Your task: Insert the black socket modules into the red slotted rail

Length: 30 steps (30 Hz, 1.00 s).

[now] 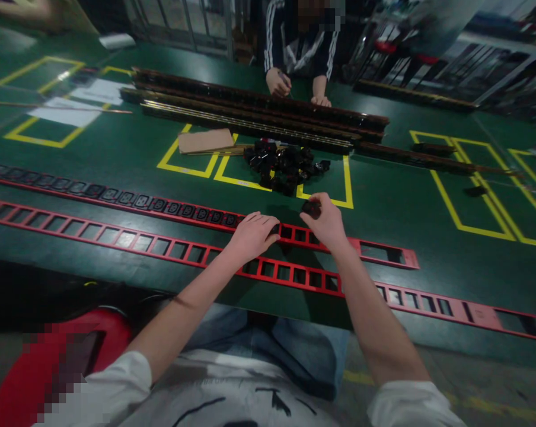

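Two long red frames with rows of square openings lie across the table. The far red frame [386,254] holds a row of black socket pieces [188,211] in its left part. My left hand [254,236] rests on this frame at the end of that row, fingers closed around a dark piece at its fingertips. Just above the same frame, my right hand [326,220] pinches a black piece [311,207]. The near red frame [268,270] has open slots and passes beneath my forearms. Beyond my hands lies a pile of loose black pieces [286,163].
Long dark rails [250,110] cross the table behind the pile, beside a cardboard piece [206,141]. Across from me, a person's hands [279,83] are at the rails, one holding a pen-like object. White papers [79,104] lie at the left; a red stool [85,344] stands below.
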Each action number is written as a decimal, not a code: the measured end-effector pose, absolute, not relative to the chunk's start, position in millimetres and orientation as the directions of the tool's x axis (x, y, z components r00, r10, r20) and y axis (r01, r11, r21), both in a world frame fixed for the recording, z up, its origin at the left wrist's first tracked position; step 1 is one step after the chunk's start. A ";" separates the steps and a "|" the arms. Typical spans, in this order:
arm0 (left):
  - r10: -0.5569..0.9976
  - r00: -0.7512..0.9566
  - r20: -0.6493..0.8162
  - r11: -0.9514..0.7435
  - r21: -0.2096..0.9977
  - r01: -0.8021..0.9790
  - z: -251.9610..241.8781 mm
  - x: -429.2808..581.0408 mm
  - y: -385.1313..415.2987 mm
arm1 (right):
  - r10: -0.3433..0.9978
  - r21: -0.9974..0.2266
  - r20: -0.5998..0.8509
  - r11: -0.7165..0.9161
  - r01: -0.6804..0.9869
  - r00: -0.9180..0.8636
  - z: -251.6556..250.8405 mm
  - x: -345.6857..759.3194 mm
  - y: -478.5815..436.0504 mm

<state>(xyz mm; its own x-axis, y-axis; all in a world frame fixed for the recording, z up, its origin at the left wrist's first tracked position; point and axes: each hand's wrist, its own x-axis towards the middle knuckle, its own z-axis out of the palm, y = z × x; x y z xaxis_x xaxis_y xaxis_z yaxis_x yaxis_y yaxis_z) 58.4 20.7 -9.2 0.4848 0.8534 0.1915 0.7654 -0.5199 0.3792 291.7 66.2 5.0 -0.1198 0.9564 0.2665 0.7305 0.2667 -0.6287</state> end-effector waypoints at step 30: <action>0.855 0.488 0.174 -0.517 0.350 0.781 -1.1 59.3 18.6 | 0.933 -0.673 0.349 0.312 0.670 -0.084 -8.9 288.5 15.6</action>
<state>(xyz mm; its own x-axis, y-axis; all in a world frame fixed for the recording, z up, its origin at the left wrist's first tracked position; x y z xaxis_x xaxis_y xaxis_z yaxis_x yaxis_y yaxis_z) 59.3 18.6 -1.1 0.4883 0.8551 0.1739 0.7812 -0.5172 0.3496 288.5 15.6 -8.9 -0.0835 0.9332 0.3495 0.6703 0.3121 -0.6733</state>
